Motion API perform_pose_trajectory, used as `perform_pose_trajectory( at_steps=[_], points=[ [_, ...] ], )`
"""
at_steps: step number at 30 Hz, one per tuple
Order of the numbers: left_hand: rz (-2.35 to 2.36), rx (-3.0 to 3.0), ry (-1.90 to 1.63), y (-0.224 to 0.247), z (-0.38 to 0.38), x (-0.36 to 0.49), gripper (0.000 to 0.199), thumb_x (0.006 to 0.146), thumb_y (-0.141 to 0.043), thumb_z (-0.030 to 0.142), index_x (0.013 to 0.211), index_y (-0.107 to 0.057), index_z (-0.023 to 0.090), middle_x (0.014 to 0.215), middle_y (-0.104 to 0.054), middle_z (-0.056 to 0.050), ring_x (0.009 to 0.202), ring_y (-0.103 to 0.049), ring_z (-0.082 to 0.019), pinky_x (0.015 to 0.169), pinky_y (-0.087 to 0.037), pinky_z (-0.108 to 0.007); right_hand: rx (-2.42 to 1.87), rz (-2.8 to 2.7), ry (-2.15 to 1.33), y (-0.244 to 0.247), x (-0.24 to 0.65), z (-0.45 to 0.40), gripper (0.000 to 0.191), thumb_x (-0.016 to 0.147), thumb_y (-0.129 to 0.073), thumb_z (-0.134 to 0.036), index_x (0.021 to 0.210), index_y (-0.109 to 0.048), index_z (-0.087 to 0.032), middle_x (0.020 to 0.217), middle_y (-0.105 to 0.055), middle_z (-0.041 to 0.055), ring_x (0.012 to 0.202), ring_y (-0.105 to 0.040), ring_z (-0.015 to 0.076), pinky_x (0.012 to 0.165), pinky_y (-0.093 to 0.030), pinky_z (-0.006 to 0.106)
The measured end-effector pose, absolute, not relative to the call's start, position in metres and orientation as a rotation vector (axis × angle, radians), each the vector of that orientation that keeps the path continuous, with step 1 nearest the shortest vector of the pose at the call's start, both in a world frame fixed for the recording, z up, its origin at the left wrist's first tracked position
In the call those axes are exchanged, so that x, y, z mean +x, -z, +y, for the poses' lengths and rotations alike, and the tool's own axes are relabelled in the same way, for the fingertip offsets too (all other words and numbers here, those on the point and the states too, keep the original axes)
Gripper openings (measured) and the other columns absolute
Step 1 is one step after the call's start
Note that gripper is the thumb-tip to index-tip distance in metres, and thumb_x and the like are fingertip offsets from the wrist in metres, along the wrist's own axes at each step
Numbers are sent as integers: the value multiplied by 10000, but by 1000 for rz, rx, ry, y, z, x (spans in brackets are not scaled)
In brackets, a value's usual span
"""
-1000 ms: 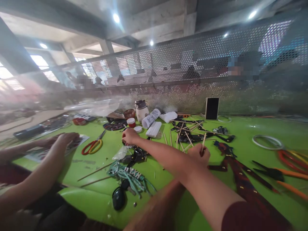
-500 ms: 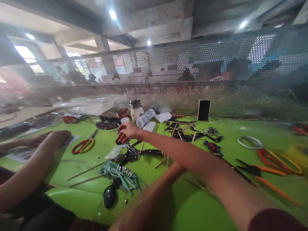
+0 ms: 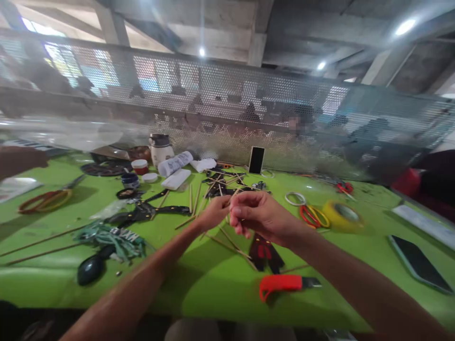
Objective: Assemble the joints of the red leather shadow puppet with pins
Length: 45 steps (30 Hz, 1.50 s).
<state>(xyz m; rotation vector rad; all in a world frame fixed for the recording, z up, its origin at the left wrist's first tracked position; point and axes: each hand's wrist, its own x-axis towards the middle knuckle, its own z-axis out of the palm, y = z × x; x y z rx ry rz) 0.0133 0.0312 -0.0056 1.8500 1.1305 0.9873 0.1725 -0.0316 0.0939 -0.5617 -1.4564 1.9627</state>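
Where the green table (image 3: 199, 303) supports the work, your right hand (image 3: 265, 215) is half-curled beside your left hand (image 3: 215, 211), whose fingers are obscured; any grip cannot be determined. Thin sticks (image 3: 245, 255) lie just below both hands.

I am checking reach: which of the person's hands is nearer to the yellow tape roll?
Right. In the picture, the right hand is left of the yellow tape roll, apart from it; the left hand is farther left.
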Motion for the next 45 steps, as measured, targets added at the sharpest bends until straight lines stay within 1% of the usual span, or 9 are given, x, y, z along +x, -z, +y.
perform_pose_trajectory(
  at_steps=[8,13,19,25,30,33,35,39,45],
  points=[
    [1051,1775,-911,-4,41,29,262,998,-576,369,976,-630,114,756,-603,16,549,-534,-70,501,-479,-198,-698,-1332,-1869,-69,242,-40,208,744,-857,-211,911,-767,-123,782,-762,47,674,-701,92,618,-552,177],
    [936,1692,-958,-9,34,43,307,1013,-536,411,956,-614,120,682,-545,43,480,-457,-55,464,-435,-189,-707,-1309,-1855,-55,255,-38,218,724,-874,-253,833,-721,-142,788,-748,44,671,-680,102,629,-546,206],
    [776,1606,-908,-7,16,47,318,981,-580,434,879,-592,133,564,-451,83,438,-396,-53,465,-395,-193,-691,-1259,-1840,-46,261,-28,250,744,-857,-300,858,-671,-176,755,-688,-10,640,-629,88,595,-515,207],
    [651,1579,-857,0,-7,53,414,990,-471,549,1066,-549,150,525,-421,91,420,-368,-63,433,-291,-189,-755,-1250,-1787,-27,269,-15,227,729,-842,-265,845,-677,-161,735,-696,4,630,-640,93,594,-529,212],
    [605,1562,-812,5,-12,53,332,1055,-321,445,1207,-460,184,508,-365,108,425,-311,-85,446,-296,-192,-817,-1304,-1702,-15,276,-11,210,700,-853,-234,775,-678,-146,664,-701,-2,563,-655,99,543,-532,209],
    [600,1569,-747,3,-11,51,273,1030,-390,370,1030,-548,147,608,-487,45,489,-420,-87,458,-322,-201,-812,-1360,-1649,-17,277,-11,195,711,-859,-211,792,-697,-138,691,-733,26,584,-692,126,532,-539,217],
    [597,1561,-727,0,-12,50,259,999,-437,317,862,-557,131,671,-502,16,544,-446,-83,494,-346,-205,-786,-1386,-1602,-21,277,-13,166,732,-851,-196,802,-711,-141,715,-746,35,595,-702,130,526,-535,213],
    [536,1507,-710,-6,-18,51,321,1015,-418,332,741,-433,164,608,-338,65,499,-268,-61,464,-223,-200,-700,-1421,-1482,-29,277,-23,122,748,-848,-214,792,-745,-166,746,-747,25,612,-684,117,513,-521,206],
    [404,1470,-665,-12,-34,53,286,1052,-360,462,1040,-480,203,607,-244,95,482,-201,-78,443,-169,-206,-634,-1550,-1322,-34,276,-42,52,802,-800,-155,820,-776,-197,824,-691,-2,643,-655,89,582,-554,212]
  ],
)
